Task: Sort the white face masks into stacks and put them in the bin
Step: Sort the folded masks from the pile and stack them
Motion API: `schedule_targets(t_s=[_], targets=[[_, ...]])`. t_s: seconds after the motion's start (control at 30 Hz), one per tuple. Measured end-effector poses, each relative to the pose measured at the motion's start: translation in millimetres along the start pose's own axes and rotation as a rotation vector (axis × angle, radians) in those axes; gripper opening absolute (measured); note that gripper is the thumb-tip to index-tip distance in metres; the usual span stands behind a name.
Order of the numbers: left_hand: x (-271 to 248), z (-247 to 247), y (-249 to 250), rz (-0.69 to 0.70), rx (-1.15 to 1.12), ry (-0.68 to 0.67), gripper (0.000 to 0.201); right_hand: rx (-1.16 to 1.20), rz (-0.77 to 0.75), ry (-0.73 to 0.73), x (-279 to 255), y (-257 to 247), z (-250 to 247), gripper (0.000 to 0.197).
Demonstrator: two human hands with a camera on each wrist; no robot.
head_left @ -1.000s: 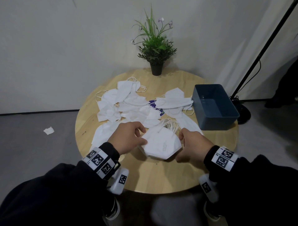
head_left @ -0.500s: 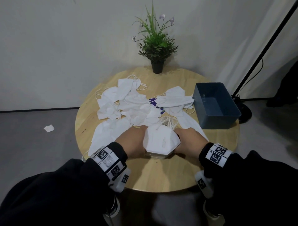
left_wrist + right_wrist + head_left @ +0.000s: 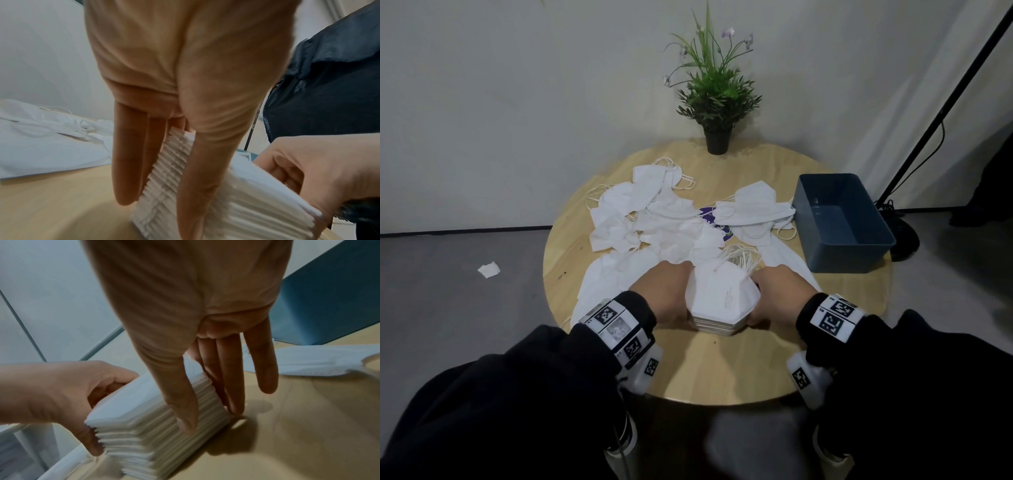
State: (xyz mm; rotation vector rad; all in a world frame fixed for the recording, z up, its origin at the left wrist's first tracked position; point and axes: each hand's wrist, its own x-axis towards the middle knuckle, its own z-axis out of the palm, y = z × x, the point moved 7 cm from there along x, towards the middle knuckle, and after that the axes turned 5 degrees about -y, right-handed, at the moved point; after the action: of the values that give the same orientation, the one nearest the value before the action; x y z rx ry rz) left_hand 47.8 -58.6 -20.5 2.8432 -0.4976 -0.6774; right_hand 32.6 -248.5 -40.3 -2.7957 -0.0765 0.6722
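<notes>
A stack of masks (image 3: 722,301) is being squeezed between the left hand (image 3: 666,294) and right hand (image 3: 779,296), fingers seemingly straight, beside the bin (image 3: 842,246).

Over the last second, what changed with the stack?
Both hands, left and right, moved from resting on the stack to pressing its sides with straight fingers, squaring it up. It stayed on the table; loose masks and bin unchanged.

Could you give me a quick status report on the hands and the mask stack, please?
Left hand and right hand press straight fingers on the mask stack sides. Stack on table, bin empty. Loose masks lie beyond; path to bin open.
</notes>
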Motion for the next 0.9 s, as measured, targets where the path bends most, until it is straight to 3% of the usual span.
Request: schedule_targets(t_s=[0.33, 0.43, 0.53, 0.6, 0.67, 0.8, 0.9], targets=[[1.0, -1.3, -0.9, -0.012, 0.018, -0.029, 0.07, 0.005, 0.002, -0.036, -0.6, -0.3, -2.2, 0.046], [0.2, -2.4, -7.0, 0.001, -0.034, -0.059, 0.09, 0.093, -0.004, -0.064, -3.8, 3.1, -2.0, 0.051], [-5.5, -7.7, -25.2, -0.028, -0.243, -0.156, 0.118, 0.18, 0.001, -0.084, -10.2, 9.7, -2.2, 0.057], [-11.2, -20.8, -33.5, 0.015, -0.183, -0.162, 0.123, 0.167, 0.031, -0.073, -15.4, 16.2, -6.9, 0.057], [-18.6, -39.6, -35.1, 0.083, -0.165, -0.073, 0.111, 0.168, 0.047, -0.011, -20.6, 22.3, -18.5, 0.043], [-30.6, -66.1, -4.8, 0.306, -0.299, 0.22, 0.039, 0.26, -0.136, 0.209, -34.2, 4.9, -41.8, 0.016], [-24.9, -48.2, 24.3, 0.382, -0.136, 0.195, 0.02, 0.32, -0.297, 0.247, -40.1, -21.1, -39.4, 0.015]])
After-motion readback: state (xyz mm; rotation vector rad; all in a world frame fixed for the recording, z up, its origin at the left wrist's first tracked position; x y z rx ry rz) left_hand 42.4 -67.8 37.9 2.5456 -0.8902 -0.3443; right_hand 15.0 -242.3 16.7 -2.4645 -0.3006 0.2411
